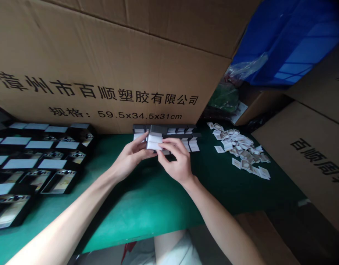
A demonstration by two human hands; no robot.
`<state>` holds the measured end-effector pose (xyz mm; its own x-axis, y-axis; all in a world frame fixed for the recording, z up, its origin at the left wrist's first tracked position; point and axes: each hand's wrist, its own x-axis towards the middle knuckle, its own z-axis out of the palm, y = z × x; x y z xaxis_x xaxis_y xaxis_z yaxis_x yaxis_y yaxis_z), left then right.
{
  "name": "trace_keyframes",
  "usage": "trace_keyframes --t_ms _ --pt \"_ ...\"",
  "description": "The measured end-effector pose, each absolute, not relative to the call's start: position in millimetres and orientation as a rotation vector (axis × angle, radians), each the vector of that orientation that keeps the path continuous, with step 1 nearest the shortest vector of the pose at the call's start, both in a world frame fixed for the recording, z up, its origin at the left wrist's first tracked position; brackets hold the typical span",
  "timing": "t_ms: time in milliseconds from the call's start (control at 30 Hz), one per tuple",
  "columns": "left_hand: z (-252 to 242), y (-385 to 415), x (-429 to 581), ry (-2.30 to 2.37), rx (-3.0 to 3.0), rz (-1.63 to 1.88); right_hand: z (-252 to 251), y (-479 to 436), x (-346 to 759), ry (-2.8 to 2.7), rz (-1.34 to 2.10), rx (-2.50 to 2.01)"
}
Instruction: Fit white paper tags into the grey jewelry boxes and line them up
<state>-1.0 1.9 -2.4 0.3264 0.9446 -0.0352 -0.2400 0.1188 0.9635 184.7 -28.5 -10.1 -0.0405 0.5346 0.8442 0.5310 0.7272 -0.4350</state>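
Observation:
A small black box [156,129] with its lid raised is held above the green table. White padded inserts [155,139] fill its inside, which faces me. My left hand [131,154] grips the box from the left, thumb at the lower edge and fingers along the side. From the right, the fingers of my right hand [178,158] close on the white insert's edge, the thumb at its lower corner. Behind the hands stand two rows of similar open black boxes [193,137], partly hidden by the held box and my fingers.
Many small white packets [241,149] lie in a loose pile on the green table [125,221] at right. Larger open black boxes [57,180] with pale lids crowd the left. A big carton [111,66] forms a wall behind; another carton [310,154] borders the right.

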Motion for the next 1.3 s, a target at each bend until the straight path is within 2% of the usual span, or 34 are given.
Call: trace_keyframes --t_ms 900,1300 --pt "10 -1 5 0.789 1.013 1.002 -11 -28 186 -1.699 0.073 -0.879" --pt "10 -1 3 0.794 1.140 1.010 -11 -26 188 -1.824 -0.127 -0.801"
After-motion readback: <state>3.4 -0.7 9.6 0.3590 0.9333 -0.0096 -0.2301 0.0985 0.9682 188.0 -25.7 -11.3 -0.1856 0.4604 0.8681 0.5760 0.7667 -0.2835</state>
